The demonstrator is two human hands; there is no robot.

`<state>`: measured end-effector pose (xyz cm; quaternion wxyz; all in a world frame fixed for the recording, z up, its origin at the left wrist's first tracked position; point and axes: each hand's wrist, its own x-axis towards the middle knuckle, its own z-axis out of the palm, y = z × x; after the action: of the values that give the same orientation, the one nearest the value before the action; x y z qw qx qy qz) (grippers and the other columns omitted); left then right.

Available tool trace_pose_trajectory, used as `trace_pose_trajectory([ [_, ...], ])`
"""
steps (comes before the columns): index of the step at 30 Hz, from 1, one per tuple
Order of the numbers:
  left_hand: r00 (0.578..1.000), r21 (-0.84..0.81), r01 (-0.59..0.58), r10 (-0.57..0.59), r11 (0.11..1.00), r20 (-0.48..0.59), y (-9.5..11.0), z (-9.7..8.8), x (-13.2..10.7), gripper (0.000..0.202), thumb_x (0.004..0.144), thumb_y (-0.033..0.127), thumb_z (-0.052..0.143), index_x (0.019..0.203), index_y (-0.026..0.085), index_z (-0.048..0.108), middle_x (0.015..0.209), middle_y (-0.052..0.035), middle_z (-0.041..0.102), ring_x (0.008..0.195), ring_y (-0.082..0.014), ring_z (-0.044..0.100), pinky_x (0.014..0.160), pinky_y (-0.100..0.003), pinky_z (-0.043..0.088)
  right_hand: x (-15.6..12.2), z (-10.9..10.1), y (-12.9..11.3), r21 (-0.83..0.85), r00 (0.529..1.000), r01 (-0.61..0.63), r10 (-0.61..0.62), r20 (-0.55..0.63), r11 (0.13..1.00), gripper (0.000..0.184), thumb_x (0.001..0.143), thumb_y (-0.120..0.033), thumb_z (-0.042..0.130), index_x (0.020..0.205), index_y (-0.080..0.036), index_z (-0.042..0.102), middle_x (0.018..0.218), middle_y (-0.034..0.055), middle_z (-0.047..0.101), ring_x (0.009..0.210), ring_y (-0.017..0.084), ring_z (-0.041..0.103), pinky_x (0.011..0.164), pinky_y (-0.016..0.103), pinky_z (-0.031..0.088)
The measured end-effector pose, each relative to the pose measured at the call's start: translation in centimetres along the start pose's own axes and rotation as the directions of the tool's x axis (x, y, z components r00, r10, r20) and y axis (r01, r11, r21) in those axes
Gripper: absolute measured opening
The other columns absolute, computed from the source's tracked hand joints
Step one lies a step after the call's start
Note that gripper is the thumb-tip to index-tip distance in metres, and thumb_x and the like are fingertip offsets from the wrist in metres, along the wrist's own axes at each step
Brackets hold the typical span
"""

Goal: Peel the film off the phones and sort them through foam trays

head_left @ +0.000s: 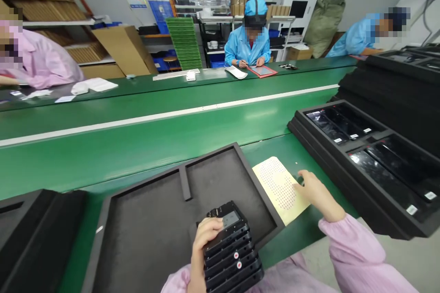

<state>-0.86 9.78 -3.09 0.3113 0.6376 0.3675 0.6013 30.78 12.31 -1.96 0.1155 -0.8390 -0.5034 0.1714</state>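
My left hand [202,242] is wrapped round a stack of several flat black device housings [232,249], held on edge at the near rim of an empty black foam tray [151,224]. My right hand [318,192] rests with curled fingers on the right edge of a cream sticker sheet dotted with small red labels [280,185], which lies on the green bench beside the tray. Whether its fingertips pinch a label is too small to tell.
A black tray holding glossy black panels [364,155] sits at the right, with stacked black trays [395,87] behind it. A green conveyor belt [137,142] runs across. Another black tray [30,233] lies at left. Three other people work at the far side.
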Motion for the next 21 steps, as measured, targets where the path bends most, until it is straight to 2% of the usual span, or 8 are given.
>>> trace_pose_trajectory([
  [4, 0.992, -0.007, 0.013, -0.014, 1.0, -0.129, -0.4, 0.8, -0.2, 0.037, 0.072, 0.051, 0.065, 0.093, 0.023, 0.051, 0.089, -0.0047, 0.061, 0.085, -0.0244, 0.062, 0.077, -0.045, 0.05, -0.2, 0.6, -0.4, 0.064, 0.994, 0.02, -0.027, 0.106, 0.998, 0.025, 0.093, -0.024, 0.057, 0.115, -0.015, 0.052, 0.088, 0.0021, 0.059, 0.071, 0.015, 0.058, 0.068, 0.032, 0.051],
  [7, 0.995, -0.029, 0.01, -0.013, 1.0, -0.103, -0.6, 0.8, -0.2, 0.033, 0.077, 0.051, 0.06, 0.094, 0.023, 0.052, 0.09, -0.0053, 0.061, 0.086, -0.024, 0.062, 0.079, -0.045, 0.049, 0.3, 0.2, -0.6, 0.144, 0.983, 0.084, -0.106, 0.152, 0.986, 0.027, 0.093, -0.021, 0.056, 0.119, -0.015, 0.051, 0.083, 0.0002, 0.06, 0.068, 0.014, 0.059, 0.067, 0.031, 0.051],
  [12, 0.999, -0.08, -0.003, 0.0, 0.997, -0.046, -1.1, 0.2, 0.1, 0.02, 0.084, 0.042, 0.054, 0.091, 0.023, 0.054, 0.087, -0.0044, 0.063, 0.083, -0.0225, 0.063, 0.078, -0.043, 0.05, 1.6, -0.1, -0.1, 0.204, 0.974, 0.145, -0.176, 0.144, 0.968, 0.016, 0.096, -0.025, 0.053, 0.107, -0.014, 0.057, 0.078, -0.0008, 0.059, 0.065, 0.014, 0.058, 0.064, 0.029, 0.051],
  [16, 0.999, -0.077, -0.016, 0.013, 0.997, -0.039, -1.5, 0.1, 0.2, 0.015, 0.083, 0.037, 0.058, 0.089, 0.023, 0.055, 0.085, -0.004, 0.063, 0.08, -0.022, 0.063, 0.076, -0.042, 0.051, 2.1, 0.4, 0.2, 0.215, 0.974, 0.166, -0.193, 0.114, 0.962, 0.017, 0.096, -0.029, 0.053, 0.101, -0.013, 0.058, 0.075, -0.0012, 0.058, 0.061, 0.012, 0.057, 0.059, 0.026, 0.051],
  [21, 0.998, -0.069, -0.037, 0.034, 0.997, -0.048, -1.7, 0.4, -0.1, 0.009, 0.087, 0.031, 0.053, 0.091, 0.023, 0.054, 0.087, -0.0036, 0.062, 0.081, -0.0201, 0.062, 0.076, -0.04, 0.05, 2.0, 0.6, 0.5, 0.192, 0.978, 0.189, -0.203, 0.053, 0.963, 0.02, 0.095, -0.033, 0.054, 0.091, -0.014, 0.06, 0.073, -0.0012, 0.059, 0.063, 0.013, 0.059, 0.063, 0.028, 0.051],
])
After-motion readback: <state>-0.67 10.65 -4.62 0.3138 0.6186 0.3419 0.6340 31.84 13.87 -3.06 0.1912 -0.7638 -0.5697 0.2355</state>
